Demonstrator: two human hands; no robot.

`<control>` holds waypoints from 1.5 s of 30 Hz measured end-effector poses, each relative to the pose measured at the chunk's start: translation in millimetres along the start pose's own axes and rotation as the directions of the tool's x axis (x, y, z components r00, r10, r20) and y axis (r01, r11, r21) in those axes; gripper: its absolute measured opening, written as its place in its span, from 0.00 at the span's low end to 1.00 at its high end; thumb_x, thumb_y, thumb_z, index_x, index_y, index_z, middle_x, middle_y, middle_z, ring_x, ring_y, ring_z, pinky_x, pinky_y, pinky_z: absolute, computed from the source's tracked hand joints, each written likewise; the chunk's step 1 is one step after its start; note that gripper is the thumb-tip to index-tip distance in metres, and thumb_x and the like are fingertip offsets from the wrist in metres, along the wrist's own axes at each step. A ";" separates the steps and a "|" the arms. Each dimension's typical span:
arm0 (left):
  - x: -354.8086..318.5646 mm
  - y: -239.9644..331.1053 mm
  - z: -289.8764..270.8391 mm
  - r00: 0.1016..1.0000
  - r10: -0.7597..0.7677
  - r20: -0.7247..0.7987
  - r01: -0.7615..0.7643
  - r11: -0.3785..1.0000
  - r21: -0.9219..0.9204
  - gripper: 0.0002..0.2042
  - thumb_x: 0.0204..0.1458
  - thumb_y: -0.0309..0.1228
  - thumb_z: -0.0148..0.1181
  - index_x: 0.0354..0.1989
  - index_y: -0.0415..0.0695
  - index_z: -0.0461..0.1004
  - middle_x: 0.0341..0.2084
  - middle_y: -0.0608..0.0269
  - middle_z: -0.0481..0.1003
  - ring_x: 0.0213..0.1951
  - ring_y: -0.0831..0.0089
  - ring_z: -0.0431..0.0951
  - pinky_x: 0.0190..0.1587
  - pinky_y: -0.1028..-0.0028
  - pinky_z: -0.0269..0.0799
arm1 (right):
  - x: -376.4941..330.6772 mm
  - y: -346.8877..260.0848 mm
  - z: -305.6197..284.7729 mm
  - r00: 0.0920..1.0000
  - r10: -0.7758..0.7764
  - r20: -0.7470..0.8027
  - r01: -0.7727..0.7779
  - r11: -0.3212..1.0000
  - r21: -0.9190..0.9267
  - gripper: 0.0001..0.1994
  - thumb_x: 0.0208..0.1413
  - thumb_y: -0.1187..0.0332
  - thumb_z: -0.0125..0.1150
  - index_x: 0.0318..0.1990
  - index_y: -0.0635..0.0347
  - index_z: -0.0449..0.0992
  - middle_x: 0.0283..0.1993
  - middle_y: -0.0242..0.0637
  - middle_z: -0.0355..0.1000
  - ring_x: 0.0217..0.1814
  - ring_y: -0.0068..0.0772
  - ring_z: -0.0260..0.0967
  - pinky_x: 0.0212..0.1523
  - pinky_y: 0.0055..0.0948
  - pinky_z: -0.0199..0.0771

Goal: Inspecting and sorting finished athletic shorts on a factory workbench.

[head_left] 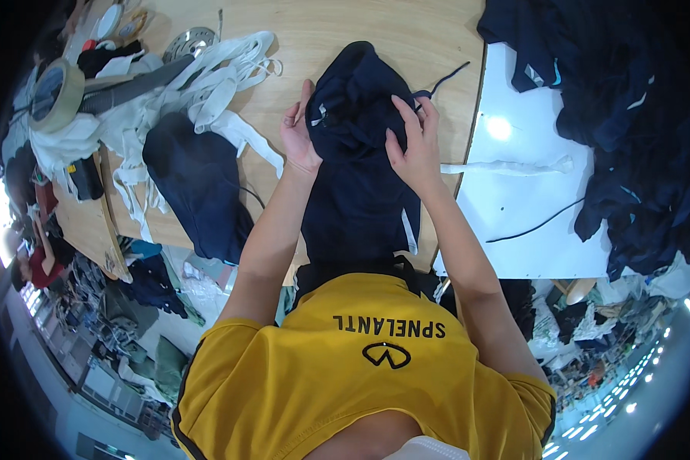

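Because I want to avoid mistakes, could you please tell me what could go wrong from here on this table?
A thin dark cord sticks out beside the right grip; it might snag while the dark cloth is handled. White strips lie tangled close to the second dark piece, so moving that piece could drag them along. The dark pile at right is similar in colour, so pieces might get mixed.

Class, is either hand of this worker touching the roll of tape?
No, the roll of tape lies off to the left, while the left hand and right hand touch the dark garment.
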State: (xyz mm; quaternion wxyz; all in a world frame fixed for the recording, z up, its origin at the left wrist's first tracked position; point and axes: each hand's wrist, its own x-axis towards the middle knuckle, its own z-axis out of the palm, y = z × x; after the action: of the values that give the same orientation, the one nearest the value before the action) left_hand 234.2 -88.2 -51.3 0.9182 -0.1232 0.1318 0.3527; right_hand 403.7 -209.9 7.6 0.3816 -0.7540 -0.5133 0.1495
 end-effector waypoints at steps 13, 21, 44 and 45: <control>41.8 -74.8 127.6 0.973 0.109 0.204 -0.192 -0.109 0.975 0.37 0.54 0.36 0.49 0.67 0.58 0.32 0.66 0.50 0.33 0.67 0.56 0.29 0.64 0.58 0.22 | 85.0 30.6 -29.3 0.847 0.340 0.409 -0.446 0.872 0.200 0.26 0.52 0.64 0.58 0.59 0.49 0.59 0.42 0.43 0.70 0.32 0.35 0.72 0.32 0.31 0.73; 18.8 -61.8 55.1 0.938 -0.266 0.223 -0.311 -0.929 0.200 0.34 0.41 0.45 0.62 0.61 0.70 0.57 0.65 0.45 0.38 0.65 0.49 0.43 0.57 0.35 0.37 | 113.9 180.2 -129.7 0.861 0.464 -0.207 -0.479 0.606 -0.634 0.19 0.47 0.64 0.60 0.49 0.44 0.68 0.50 0.39 0.64 0.51 0.51 0.64 0.45 0.42 0.68; -100.9 -99.6 40.2 0.941 -0.118 0.316 -0.223 -0.921 0.320 0.27 0.49 0.38 0.56 0.60 0.59 0.60 0.63 0.39 0.41 0.64 0.45 0.43 0.59 0.44 0.35 | 139.1 196.2 -207.2 0.631 0.742 -0.226 -0.746 0.500 -0.440 0.27 0.45 0.49 0.59 0.55 0.38 0.66 0.55 0.43 0.65 0.52 0.55 0.66 0.53 0.42 0.65; -109.1 -97.8 41.7 0.945 -0.094 0.314 -0.205 -0.918 0.340 0.25 0.49 0.35 0.57 0.59 0.58 0.62 0.64 0.40 0.42 0.65 0.48 0.45 0.59 0.48 0.37 | 136.6 195.6 -211.1 0.661 0.683 -0.310 -0.713 0.442 -0.544 0.23 0.47 0.51 0.57 0.53 0.36 0.68 0.53 0.44 0.67 0.53 0.52 0.66 0.53 0.42 0.64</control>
State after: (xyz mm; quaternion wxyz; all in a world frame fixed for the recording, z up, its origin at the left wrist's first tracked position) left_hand 229.0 -212.6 36.7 0.2498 0.9124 0.3135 0.0832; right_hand 721.7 -213.3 27.9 0.0242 -0.9809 -0.1667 0.0968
